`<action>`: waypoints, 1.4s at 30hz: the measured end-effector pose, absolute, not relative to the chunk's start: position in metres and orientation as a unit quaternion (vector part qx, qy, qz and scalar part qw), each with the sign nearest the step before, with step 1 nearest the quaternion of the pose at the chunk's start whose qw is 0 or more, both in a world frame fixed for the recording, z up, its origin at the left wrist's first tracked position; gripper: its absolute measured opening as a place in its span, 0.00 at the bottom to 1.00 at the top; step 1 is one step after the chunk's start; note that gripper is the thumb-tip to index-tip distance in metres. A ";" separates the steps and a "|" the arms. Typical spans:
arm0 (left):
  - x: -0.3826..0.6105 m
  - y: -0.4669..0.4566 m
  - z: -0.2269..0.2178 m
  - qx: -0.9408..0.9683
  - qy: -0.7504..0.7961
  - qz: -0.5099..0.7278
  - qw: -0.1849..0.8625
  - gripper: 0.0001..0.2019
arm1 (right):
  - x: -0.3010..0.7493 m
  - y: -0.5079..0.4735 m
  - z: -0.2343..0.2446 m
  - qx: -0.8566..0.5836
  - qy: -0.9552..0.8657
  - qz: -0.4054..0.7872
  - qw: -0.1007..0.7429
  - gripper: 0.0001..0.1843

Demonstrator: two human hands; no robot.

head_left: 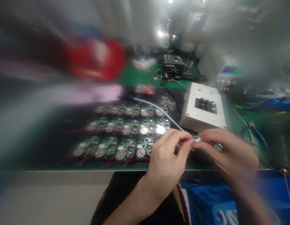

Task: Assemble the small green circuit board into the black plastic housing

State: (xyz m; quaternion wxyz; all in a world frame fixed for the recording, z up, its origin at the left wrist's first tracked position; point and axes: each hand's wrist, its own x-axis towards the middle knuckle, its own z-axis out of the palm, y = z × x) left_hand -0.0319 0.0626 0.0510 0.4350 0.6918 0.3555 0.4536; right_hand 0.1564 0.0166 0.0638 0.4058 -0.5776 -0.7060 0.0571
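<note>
"What are the hands holding?"

"A small white-and-green piece (196,138). The left hand (169,153) has its grip closed on one side of it, thumb against finger, and the right hand (229,151) pinches the other side just as narrowly."

"Where is it, exactly?"

"Above the near part of the table (135,74), in front of the switch box (205,97). It's too small to tell what kind of part it is."

"And that white cable (159,110)?"

"It runs down toward the left fingers; I can't tell whether it joins the piece."

"What's on the left?"

"Circuit boards (128,145) in three rows, red wires trailing from the nearest ones. Beyond them is a pile of metal pins (167,102), and farther back a black control unit with a dial (174,68)."
</note>
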 end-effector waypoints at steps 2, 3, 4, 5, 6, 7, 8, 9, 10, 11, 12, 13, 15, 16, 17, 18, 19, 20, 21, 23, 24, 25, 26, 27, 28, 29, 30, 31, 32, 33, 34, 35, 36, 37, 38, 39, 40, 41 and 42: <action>-0.031 0.062 0.050 0.691 0.354 0.457 0.433 0.03 | 0.154 0.013 0.060 -0.587 -0.700 0.034 0.406 0.06; -0.031 0.062 0.049 0.691 0.354 0.459 0.433 0.03 | 0.153 0.011 0.059 -0.590 -0.700 0.023 0.402 0.05; -0.031 0.061 0.048 0.690 0.353 0.461 0.432 0.03 | 0.151 0.009 0.058 -0.592 -0.701 0.011 0.397 0.05; -0.030 0.061 0.048 0.690 0.352 0.463 0.430 0.03 | 0.150 0.008 0.058 -0.595 -0.702 -0.002 0.392 0.05; -0.030 0.060 0.047 0.690 0.351 0.465 0.430 0.03 | 0.148 0.006 0.058 -0.597 -0.701 -0.015 0.389 0.05; -0.030 0.060 0.047 0.689 0.349 0.467 0.430 0.03 | 0.146 0.006 0.059 -0.601 -0.699 -0.026 0.386 0.05; -0.030 0.060 0.047 0.689 0.348 0.469 0.430 0.03 | 0.145 0.005 0.060 -0.605 -0.696 -0.035 0.385 0.05; -0.030 0.060 0.047 0.689 0.346 0.469 0.431 0.03 | 0.144 0.005 0.061 -0.608 -0.692 -0.042 0.386 0.05; -0.031 0.060 0.048 0.689 0.344 0.470 0.431 0.03 | 0.143 0.004 0.061 -0.612 -0.689 -0.046 0.387 0.05; -0.031 0.060 0.048 0.692 0.342 0.470 0.429 0.04 | 0.142 0.003 0.062 -0.613 -0.687 -0.048 0.387 0.05; -0.031 0.060 0.048 0.696 0.340 0.469 0.424 0.04 | 0.142 0.003 0.063 -0.613 -0.688 -0.051 0.386 0.05; -0.032 0.060 0.048 0.702 0.337 0.470 0.415 0.05 | 0.141 0.002 0.064 -0.612 -0.690 -0.055 0.382 0.05; -0.033 0.060 0.049 0.715 0.332 0.475 0.390 0.05 | 0.142 0.000 0.065 -0.613 -0.696 -0.068 0.367 0.05; -0.033 0.060 0.049 0.721 0.329 0.481 0.374 0.06 | 0.142 -0.001 0.065 -0.613 -0.703 -0.075 0.353 0.05; -0.033 0.060 0.049 0.726 0.326 0.487 0.359 0.06 | 0.143 -0.001 0.066 -0.614 -0.709 -0.081 0.338 0.06; -0.033 0.060 0.049 0.730 0.323 0.492 0.347 0.06 | 0.144 -0.002 0.066 -0.616 -0.714 -0.086 0.322 0.06; -0.033 0.059 0.049 0.734 0.319 0.497 0.337 0.06 | 0.144 -0.003 0.067 -0.618 -0.717 -0.092 0.309 0.07; -0.033 0.058 0.048 0.736 0.315 0.499 0.331 0.07 | 0.145 -0.003 0.067 -0.621 -0.719 -0.097 0.298 0.07; -0.033 0.057 0.048 0.739 0.313 0.499 0.327 0.08 | 0.146 -0.004 0.068 -0.621 -0.721 -0.101 0.290 0.07; -0.032 0.056 0.047 0.740 0.310 0.502 0.323 0.08 | 0.146 -0.005 0.069 -0.627 -0.715 -0.102 0.291 0.07; -0.032 0.056 0.047 0.739 0.309 0.504 0.322 0.09 | 0.146 -0.005 0.069 -0.629 -0.712 -0.095 0.298 0.07; -0.032 0.056 0.047 0.739 0.308 0.506 0.322 0.09 | 0.146 -0.005 0.069 -0.631 -0.709 -0.085 0.305 0.07; -0.032 0.056 0.047 0.737 0.308 0.507 0.325 0.09 | 0.146 -0.005 0.068 -0.632 -0.705 -0.078 0.314 0.06; -0.032 0.056 0.047 0.734 0.308 0.507 0.330 0.08 | 0.146 -0.005 0.068 -0.632 -0.701 -0.076 0.322 0.06; -0.032 0.057 0.047 0.732 0.308 0.506 0.338 0.07 | 0.145 -0.005 0.067 -0.631 -0.699 -0.072 0.330 0.05; -0.033 0.058 0.047 0.730 0.307 0.504 0.346 0.07 | 0.145 -0.005 0.066 -0.628 -0.699 -0.067 0.337 0.04; -0.033 0.058 0.048 0.728 0.307 0.501 0.354 0.06 | 0.145 -0.004 0.065 -0.626 -0.696 -0.060 0.348 0.03; -0.034 0.059 0.048 0.727 0.305 0.499 0.359 0.06 | 0.145 -0.003 0.065 -0.624 -0.691 -0.050 0.361 0.03; -0.034 0.059 0.048 0.728 0.302 0.498 0.361 0.06 | 0.146 -0.002 0.064 -0.621 -0.687 -0.036 0.377 0.04; -0.035 0.059 0.048 0.731 0.300 0.498 0.358 0.06 | 0.147 -0.001 0.064 -0.617 -0.682 -0.022 0.393 0.04; -0.035 0.059 0.048 0.734 0.297 0.499 0.352 0.07 | 0.148 0.000 0.064 -0.613 -0.678 -0.008 0.406 0.04; -0.036 0.059 0.047 0.738 0.294 0.501 0.345 0.07 | 0.149 0.001 0.063 -0.606 -0.676 0.004 0.419 0.04; -0.036 0.059 0.047 0.740 0.291 0.504 0.337 0.08 | 0.150 0.002 0.063 -0.599 -0.677 0.017 0.428 0.05; -0.036 0.058 0.046 0.743 0.288 0.506 0.332 0.08 | 0.152 0.002 0.063 -0.592 -0.681 0.030 0.431 0.05; -0.036 0.058 0.046 0.743 0.286 0.508 0.329 0.08 | 0.154 0.003 0.063 -0.583 -0.686 0.041 0.433 0.06; -0.036 0.057 0.045 0.741 0.285 0.510 0.330 0.08 | 0.155 0.003 0.063 -0.574 -0.692 0.052 0.435 0.06; -0.036 0.057 0.045 0.740 0.284 0.511 0.332 0.08 | 0.157 0.003 0.064 -0.565 -0.698 0.061 0.437 0.07; -0.036 0.056 0.045 0.739 0.284 0.511 0.336 0.08 | 0.158 0.003 0.064 -0.554 -0.701 0.070 0.443 0.07; -0.035 0.056 0.045 0.739 0.284 0.508 0.340 0.08 | 0.159 0.003 0.064 -0.547 -0.701 0.083 0.449 0.07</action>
